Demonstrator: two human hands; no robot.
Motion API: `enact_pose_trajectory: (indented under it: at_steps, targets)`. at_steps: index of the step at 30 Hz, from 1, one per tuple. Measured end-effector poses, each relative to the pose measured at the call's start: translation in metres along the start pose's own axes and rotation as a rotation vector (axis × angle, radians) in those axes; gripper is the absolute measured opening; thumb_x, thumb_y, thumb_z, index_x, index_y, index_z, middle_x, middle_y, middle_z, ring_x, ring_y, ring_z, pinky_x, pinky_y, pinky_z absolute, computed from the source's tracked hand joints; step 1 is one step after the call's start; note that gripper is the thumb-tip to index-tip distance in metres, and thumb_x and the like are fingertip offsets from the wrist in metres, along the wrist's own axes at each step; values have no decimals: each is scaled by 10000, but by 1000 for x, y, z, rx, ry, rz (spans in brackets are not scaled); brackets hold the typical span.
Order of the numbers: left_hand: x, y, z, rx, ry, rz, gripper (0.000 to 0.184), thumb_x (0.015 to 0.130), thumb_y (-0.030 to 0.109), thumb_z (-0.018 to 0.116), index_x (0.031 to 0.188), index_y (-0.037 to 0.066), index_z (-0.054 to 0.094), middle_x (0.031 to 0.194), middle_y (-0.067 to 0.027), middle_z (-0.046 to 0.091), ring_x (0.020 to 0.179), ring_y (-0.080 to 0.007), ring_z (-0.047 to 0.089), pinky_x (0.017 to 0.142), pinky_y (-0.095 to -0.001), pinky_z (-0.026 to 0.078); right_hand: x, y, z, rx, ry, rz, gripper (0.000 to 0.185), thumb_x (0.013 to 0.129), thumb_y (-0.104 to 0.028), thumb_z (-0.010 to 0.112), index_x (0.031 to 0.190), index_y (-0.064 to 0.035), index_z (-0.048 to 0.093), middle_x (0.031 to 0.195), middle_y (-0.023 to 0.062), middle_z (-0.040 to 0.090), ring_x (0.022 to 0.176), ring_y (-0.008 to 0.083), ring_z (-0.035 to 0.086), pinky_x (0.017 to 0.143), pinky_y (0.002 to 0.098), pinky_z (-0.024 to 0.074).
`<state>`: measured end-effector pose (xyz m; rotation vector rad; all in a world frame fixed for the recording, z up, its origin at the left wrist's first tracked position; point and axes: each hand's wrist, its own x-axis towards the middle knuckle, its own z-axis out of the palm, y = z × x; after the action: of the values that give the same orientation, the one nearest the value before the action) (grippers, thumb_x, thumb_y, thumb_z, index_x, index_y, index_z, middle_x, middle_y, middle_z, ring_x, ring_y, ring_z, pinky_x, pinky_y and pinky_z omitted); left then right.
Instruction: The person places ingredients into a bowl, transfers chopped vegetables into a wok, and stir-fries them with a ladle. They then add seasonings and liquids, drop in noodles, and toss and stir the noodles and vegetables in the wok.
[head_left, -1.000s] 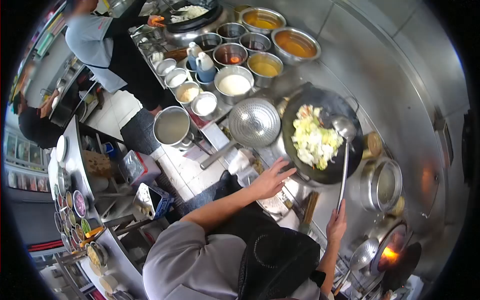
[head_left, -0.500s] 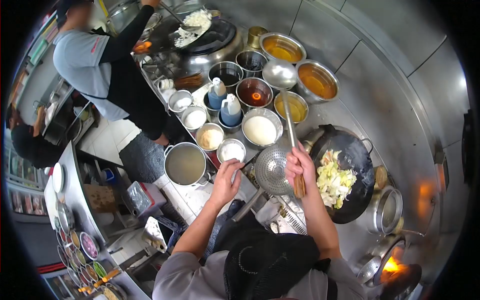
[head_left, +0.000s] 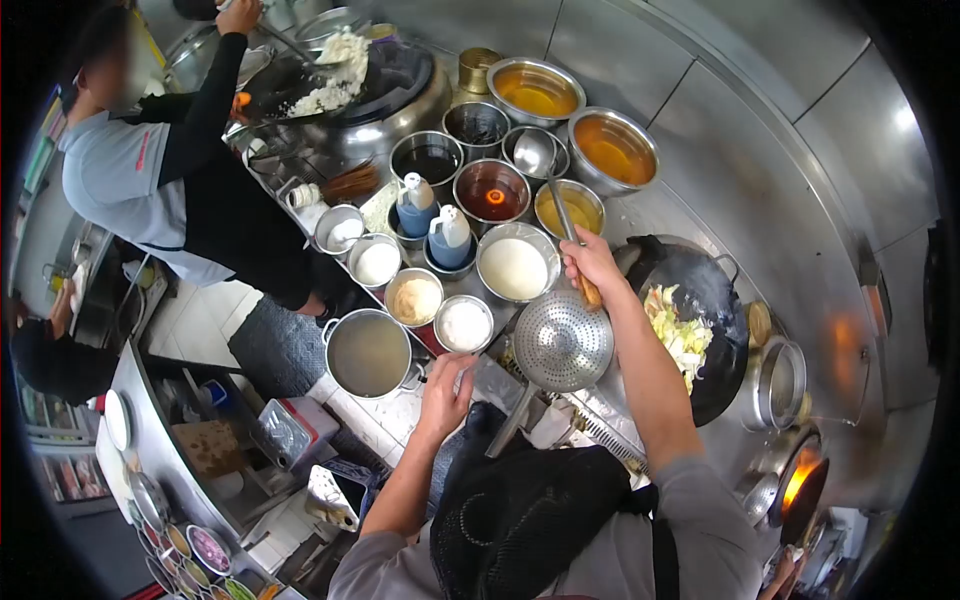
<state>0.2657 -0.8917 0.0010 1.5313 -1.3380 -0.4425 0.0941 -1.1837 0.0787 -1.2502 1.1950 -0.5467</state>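
Through the head camera I have the ladle slanting from the right grip up to a metal pot in the group on the counter, its bowl over that pot's mouth; I can't tell whether it touches. The right grip is clamped around the handle, just above its wooden end. The left grip has its fingers apart and loosely curled, with nothing in it, near the bowl of white powder. I judge the ladle stiff and hard to harm, modest in weight but bowl-heavy on that long shaft, more so with liquid. I'd take it by the wood, which should stay drier and cooler than metal that may be greasy. The chopped leaves in the wok look soft, light and slippery. I can read no brand or label; the red mark on the co-worker's shirt is too small.
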Motion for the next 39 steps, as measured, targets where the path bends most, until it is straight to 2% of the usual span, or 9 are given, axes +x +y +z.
enact_pose_trajectory:
  at_steps: [8, 13, 22, 27, 31, 34, 35, 37, 39]
  targets:
    - [9, 11, -11, -33, 10, 46, 204, 890, -38, 622, 1084, 15, 661, 1074, -182, 652, 987, -361, 642, 859, -410, 522, 31, -9, -3, -167, -51, 4, 166, 948, -138, 602, 1071, -38, 552, 626, 17, 542, 484, 113, 527, 425, 294, 431]
    - [10, 29, -20, -42, 22, 30, 217, 886, -55, 616, 1086, 14, 663, 1084, -181, 654, 1002, -356, 646, 872, -405, 523, 14, -10, -11, 538, -138, 119, 112, 971, -147, 599, 946, -99, 502, 659, 5, 531, 476, 81, 478, 416, 277, 400]
    - [-6, 43, -1, -25, -34, 107, 213, 873, -66, 616, 1065, 13, 665, 1083, -178, 659, 1022, -358, 648, 888, -409, 522, -44, 6, -38, 903, -233, -8, 121, 1033, -203, 560, 1139, -174, 510, 716, -34, 512, 479, 23, 446, 415, 218, 381]
    - [-14, 67, 26, -80, -162, 125, 189, 900, -34, 598, 1072, 12, 660, 1083, -181, 660, 1026, -354, 645, 898, -403, 510, -181, 19, -104, 1039, -183, -30, 267, 1046, -224, 547, 1309, -198, 509, 720, -43, 516, 458, 6, 419, 381, 191, 335]
    - [-26, 84, 53, -84, -260, 153, 175, 905, -29, 597, 1069, 9, 646, 1051, -188, 663, 981, -370, 655, 861, -416, 528, -313, 39, -167, 576, 226, 52, 510, 1017, -174, 563, 1499, -81, 426, 696, 3, 546, 429, 50, 413, 381, 224, 333]
    - [-43, 96, 83, -126, -355, 96, 193, 926, -5, 591, 1111, 9, 646, 1065, -196, 658, 947, -368, 662, 822, -400, 539, -345, 96, -201, -253, 406, 49, 600, 963, -161, 586, 1517, -31, 397, 672, 112, 621, 461, 143, 539, 472, 314, 467]
    - [-51, 100, 92, -117, -404, 51, 197, 925, 4, 595, 1116, 7, 648, 1066, -194, 659, 944, -370, 661, 820, -399, 538, -345, 112, -210, -483, 487, 82, 625, 927, -170, 615, 1505, -53, 410, 830, 242, 693, 631, 309, 682, 656, 411, 555]
    - [-72, 97, 114, -67, -450, 12, 227, 915, 22, 612, 1139, -6, 633, 1092, -208, 648, 976, -387, 645, 848, -418, 528, -335, 158, -237, -779, 568, -112, 614, 921, -161, 603, 1504, -111, 415, 1015, 306, 678, 882, 466, 678, 819, 511, 537]
    - [-91, 84, 139, -12, -482, -33, 265, 904, 41, 629, 1162, -19, 619, 1119, -222, 638, 1008, -403, 630, 876, -437, 518, -324, 178, -252, -823, 519, 24, 598, 929, -155, 588, 1502, -165, 420, 1133, 282, 664, 1009, 507, 620, 873, 553, 512]
